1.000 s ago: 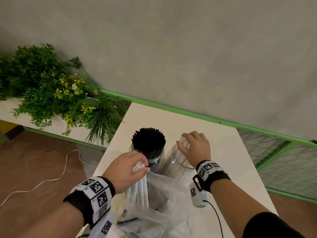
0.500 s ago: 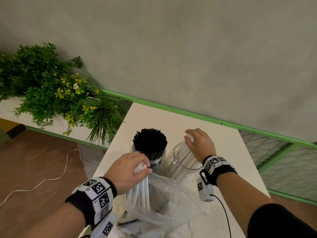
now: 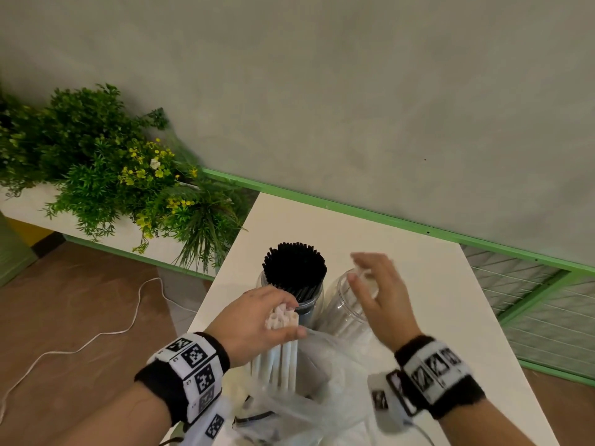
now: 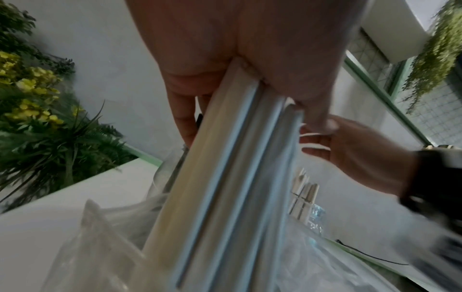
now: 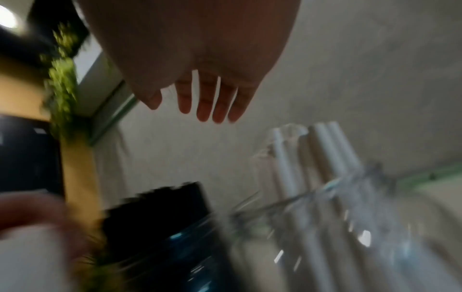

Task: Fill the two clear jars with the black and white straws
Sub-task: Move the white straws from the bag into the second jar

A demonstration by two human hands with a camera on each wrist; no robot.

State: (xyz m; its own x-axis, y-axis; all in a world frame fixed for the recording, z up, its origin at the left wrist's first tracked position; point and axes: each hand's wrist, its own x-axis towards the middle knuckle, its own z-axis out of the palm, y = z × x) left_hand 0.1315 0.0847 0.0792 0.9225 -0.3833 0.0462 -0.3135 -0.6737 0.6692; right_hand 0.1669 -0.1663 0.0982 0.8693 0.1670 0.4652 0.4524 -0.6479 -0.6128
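Two clear jars stand side by side on the white table (image 3: 444, 284). The left jar (image 3: 310, 309) is packed with black straws (image 3: 294, 267). The right jar (image 3: 343, 312) holds a few white straws (image 5: 322, 158) leaning inside. My left hand (image 3: 257, 317) grips a bundle of white straws (image 3: 283, 346) (image 4: 225, 187), lifted upright out of a clear plastic bag (image 3: 322, 387). My right hand (image 3: 376, 291) hovers above the right jar with fingers (image 5: 207, 100) spread and straight, holding nothing.
Green plants with yellow flowers (image 3: 106, 175) fill a planter left of the table. A white cable (image 3: 96, 336) trails on the brown floor. A green frame with wire mesh (image 3: 531, 284) runs along the table's right side, below a grey wall.
My right hand let go of the white straws it was lowering into the right jar and pulled back toward me, fingers spread. The left hand kept its bundle in place.
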